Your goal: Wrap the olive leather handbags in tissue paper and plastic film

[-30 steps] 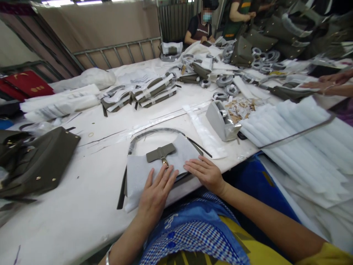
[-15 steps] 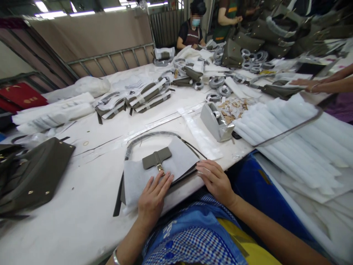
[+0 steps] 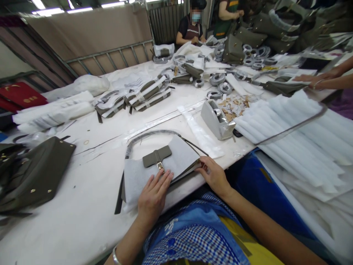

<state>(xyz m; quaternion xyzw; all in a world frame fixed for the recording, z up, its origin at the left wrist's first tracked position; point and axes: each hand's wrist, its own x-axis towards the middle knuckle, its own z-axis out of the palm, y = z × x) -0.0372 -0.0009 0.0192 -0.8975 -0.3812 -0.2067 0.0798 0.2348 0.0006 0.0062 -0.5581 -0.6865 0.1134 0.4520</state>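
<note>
A small olive handbag (image 3: 161, 158) lies flat at the near edge of the white table (image 3: 82, 206), its front covered by a white paper sheet (image 3: 138, 176) with only the clasp flap (image 3: 157, 159) and handle (image 3: 149, 135) showing. My left hand (image 3: 153, 195) rests flat on the paper, fingers stretched out just below the clasp. At the bag's right corner, my right hand (image 3: 213, 175) has its fingers curled over the edge of bag and paper.
A grey tape dispenser (image 3: 216, 119) stands right of the bag beside stacked white foam sheets (image 3: 298, 136). A larger olive bag (image 3: 33, 173) lies at left. Wrapped straps (image 3: 143, 95) and tape rolls (image 3: 220, 88) fill the far table. Other people work at the far end and right.
My right hand slid from the paper's top to the bag's right corner and curled over its edge. My left hand stayed flat on the paper. The view shifted slightly.
</note>
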